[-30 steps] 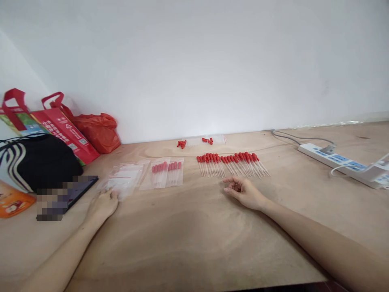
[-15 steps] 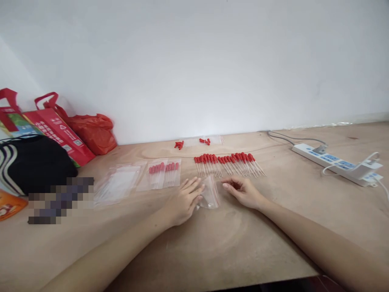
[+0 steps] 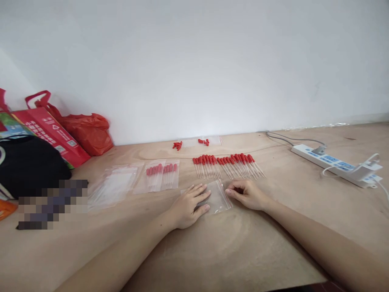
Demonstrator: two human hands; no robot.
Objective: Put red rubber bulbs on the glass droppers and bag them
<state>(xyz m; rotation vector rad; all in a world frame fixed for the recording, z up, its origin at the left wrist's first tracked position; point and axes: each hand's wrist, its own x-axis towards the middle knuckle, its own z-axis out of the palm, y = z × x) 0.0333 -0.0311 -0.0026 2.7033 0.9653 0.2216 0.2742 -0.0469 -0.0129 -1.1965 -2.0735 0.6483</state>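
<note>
My left hand point(image 3: 190, 205) lies flat with its fingers spread on a clear zip-lock bag point(image 3: 217, 200), pressing it to the wooden table. At the bag's zip edge, my right hand point(image 3: 244, 194) is curled, with thumb and forefinger closed on that edge. The bag looks flat, and no dropper shows inside it. Just beyond both hands is a row of droppers point(image 3: 225, 162) with red bulbs and thin clear stems, their bulbs pointing away from me. To the left, filled zip bags point(image 3: 172, 178) hold several droppers, beside a stack of bags point(image 3: 117, 182).
Loose red bulbs point(image 3: 177, 145) lie near the wall by another clear bag point(image 3: 214, 140). A white power strip point(image 3: 331, 160) with plugs and cables occupies the right. On the left stand a red carrier bag point(image 3: 54, 134), a red plastic bag point(image 3: 88, 134) and a black bag point(image 3: 33, 166).
The clear bag has shifted right and lies flatter. My left hand has moved slightly right with it. My right fingers, apart from the bag before, now meet its zip edge.
</note>
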